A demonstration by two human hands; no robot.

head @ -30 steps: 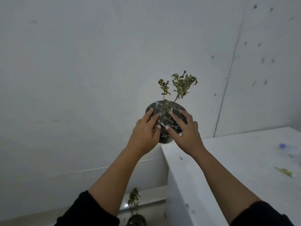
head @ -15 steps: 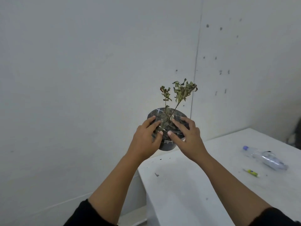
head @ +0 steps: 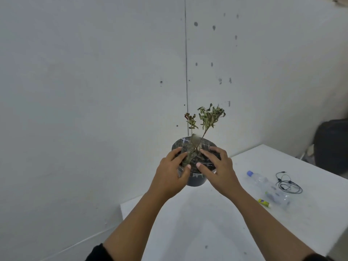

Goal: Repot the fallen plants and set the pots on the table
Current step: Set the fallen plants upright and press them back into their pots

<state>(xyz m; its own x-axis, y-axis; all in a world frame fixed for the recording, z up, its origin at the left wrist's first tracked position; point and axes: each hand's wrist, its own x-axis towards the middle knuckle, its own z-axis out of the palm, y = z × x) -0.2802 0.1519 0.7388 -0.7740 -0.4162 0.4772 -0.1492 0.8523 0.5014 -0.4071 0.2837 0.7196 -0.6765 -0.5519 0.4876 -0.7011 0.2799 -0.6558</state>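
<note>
Dark pot [head: 194, 180] with upright plant [head: 208, 119] held over far-left corner of white table [head: 216, 223]; left hand [head: 170, 178] and right hand [head: 219, 172] clasp rim from either side, fingers spread over soil; pot base looks at or just above tabletop, contact unclear; lowering straight down probably finishes.

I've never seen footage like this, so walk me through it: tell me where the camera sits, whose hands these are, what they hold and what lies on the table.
There is no machine here. A person wears one camera on the head, looking forward and down, so the two arms reaching in are their own. The left hand and right hand together grip a dark pot with a small leafy plant standing in it, at the far corner of a white table. Whether the pot already rests on the table is unclear. On the table to the right lie a clear plastic bottle, a small yellow tube and a black cable.
</note>
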